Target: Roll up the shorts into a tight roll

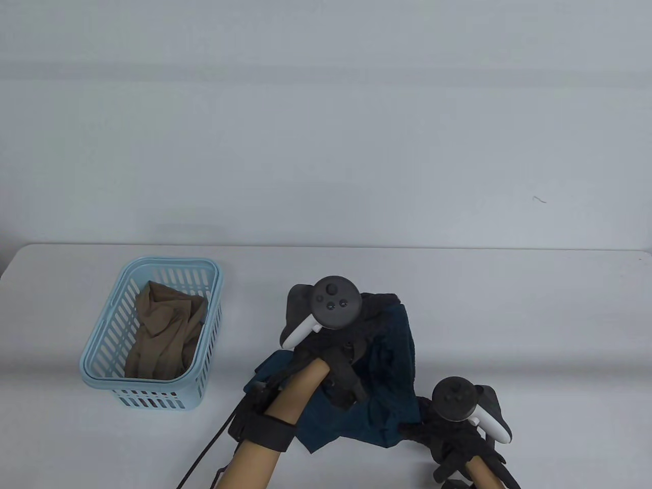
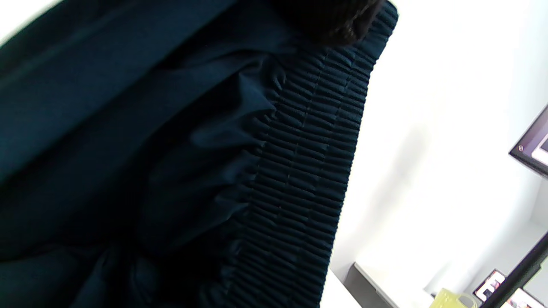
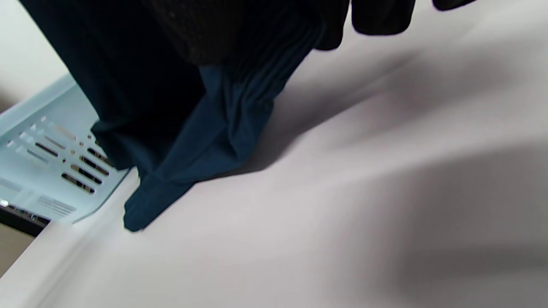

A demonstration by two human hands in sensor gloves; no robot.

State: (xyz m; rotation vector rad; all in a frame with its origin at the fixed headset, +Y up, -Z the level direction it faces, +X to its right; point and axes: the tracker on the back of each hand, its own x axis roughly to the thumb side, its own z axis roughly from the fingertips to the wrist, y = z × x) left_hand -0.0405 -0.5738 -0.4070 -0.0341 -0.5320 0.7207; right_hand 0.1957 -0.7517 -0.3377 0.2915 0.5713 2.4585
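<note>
Fingers grip shorts; basket left, brown cloth inside.

We see dark teal shorts with a finely ribbed, gathered waistband of the same teal. Left of the shorts, a pale blue slotted basket holds an olive-brown cloth. The table under the shorts is white. Both gloves are black, the trackers dark grey with white handles.

The white table carries a light-blue basket and crumpled dark-teal shorts.
</note>
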